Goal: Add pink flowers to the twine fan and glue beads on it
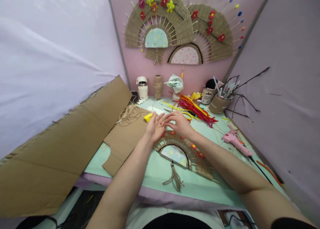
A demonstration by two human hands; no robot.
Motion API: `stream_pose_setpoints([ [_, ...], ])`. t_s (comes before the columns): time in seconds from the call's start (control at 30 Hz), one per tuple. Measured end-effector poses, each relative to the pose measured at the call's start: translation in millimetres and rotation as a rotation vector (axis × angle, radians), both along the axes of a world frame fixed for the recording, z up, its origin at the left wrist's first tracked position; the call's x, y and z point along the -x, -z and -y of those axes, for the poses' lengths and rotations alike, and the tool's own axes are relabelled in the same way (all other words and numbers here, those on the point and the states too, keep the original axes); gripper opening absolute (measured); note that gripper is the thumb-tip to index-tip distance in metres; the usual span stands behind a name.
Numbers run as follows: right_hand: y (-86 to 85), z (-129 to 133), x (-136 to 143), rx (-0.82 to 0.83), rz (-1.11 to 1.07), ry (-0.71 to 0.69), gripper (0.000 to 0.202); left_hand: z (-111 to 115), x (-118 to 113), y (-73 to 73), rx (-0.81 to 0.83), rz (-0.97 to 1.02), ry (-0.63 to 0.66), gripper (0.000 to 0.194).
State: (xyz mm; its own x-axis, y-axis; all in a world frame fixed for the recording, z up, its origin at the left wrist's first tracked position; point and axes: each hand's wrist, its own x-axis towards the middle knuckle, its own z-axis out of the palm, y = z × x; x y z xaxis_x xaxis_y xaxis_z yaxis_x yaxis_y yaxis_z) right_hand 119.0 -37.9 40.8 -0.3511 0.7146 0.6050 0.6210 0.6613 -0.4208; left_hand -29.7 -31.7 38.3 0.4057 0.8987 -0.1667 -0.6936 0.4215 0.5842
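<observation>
My left hand (155, 127) is held palm up with its fingers stretched out, above the upper edge of a woven fan. On it rests a tiny red ball (161, 123). From the right, my right hand (178, 123) reaches over with bent fingers, its tips drawn together close beside the ball; whether something small is between them is hidden. Below both hands lies the twine fan (203, 162), with red flowers, a pale patterned half-circle centre (175, 154) and a twine tassel (175, 178). A bit of yellow material (148, 117) shows behind my left hand.
Cardboard sheets (72, 145) and loose twine (130, 114) lie left. Red and yellow pipe cleaners (197, 110) and scissors (188, 115) are behind my hands. A pink glue gun (236, 142) lies right, near a pot of sticks and twigs (220, 104). Finished fans (130, 32) hang on the back wall.
</observation>
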Motion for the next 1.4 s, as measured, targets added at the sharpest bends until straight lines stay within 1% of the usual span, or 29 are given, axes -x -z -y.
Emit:
stream_pose_setpoints([
  [0.1,-0.3,0,0,0.028,0.037,-0.009,0.014,5,-4,-3.0,-0.039,0.001,0.018,0.047],
  [0.23,-0.7,1,0,0.065,0.024,0.030,0.006,9,-7,-3.8,-0.089,-0.010,0.065,0.052],
  [0.4,-1.8,2,-1,0.086,0.011,-0.015,0.010,11,-9,1.3,-0.152,-0.061,0.080,0.057],
  [0.53,-1.0,0,-1,0.111,-0.011,0.005,0.011,10,-9,6.0,-0.170,-0.125,0.122,0.065],
  [0.7,0.8,-1,-3,0.142,-0.045,-0.010,0.008,9,-9,7.4,-0.201,-0.136,0.119,0.068],
  [0.8,-1.6,-1,-5,0.102,-0.038,-0.015,0.009,7,-6,7.7,-0.198,-0.200,0.073,0.061],
  [0.93,-7.1,1,-7,0.060,-0.055,0.044,0.007,2,2,11.0,-0.261,-0.420,-0.043,0.044],
  [1.0,-8.9,2,-7,0.051,-0.044,0.049,0.006,-1,5,13.1,-0.286,-0.459,-0.037,0.037],
  [1.1,-9.7,3,-8,0.048,-0.027,0.022,0.005,-3,7,14.9,-0.262,-0.414,0.002,0.034],
  [1.27,-10.4,1,-11,0.110,-0.023,-0.045,0.008,-4,9,14.7,-0.181,-0.333,0.064,0.027],
  [1.4,-12.4,-1,-12,0.147,-0.065,-0.102,0.009,-4,9,13.7,-0.144,-0.291,0.071,0.017],
])
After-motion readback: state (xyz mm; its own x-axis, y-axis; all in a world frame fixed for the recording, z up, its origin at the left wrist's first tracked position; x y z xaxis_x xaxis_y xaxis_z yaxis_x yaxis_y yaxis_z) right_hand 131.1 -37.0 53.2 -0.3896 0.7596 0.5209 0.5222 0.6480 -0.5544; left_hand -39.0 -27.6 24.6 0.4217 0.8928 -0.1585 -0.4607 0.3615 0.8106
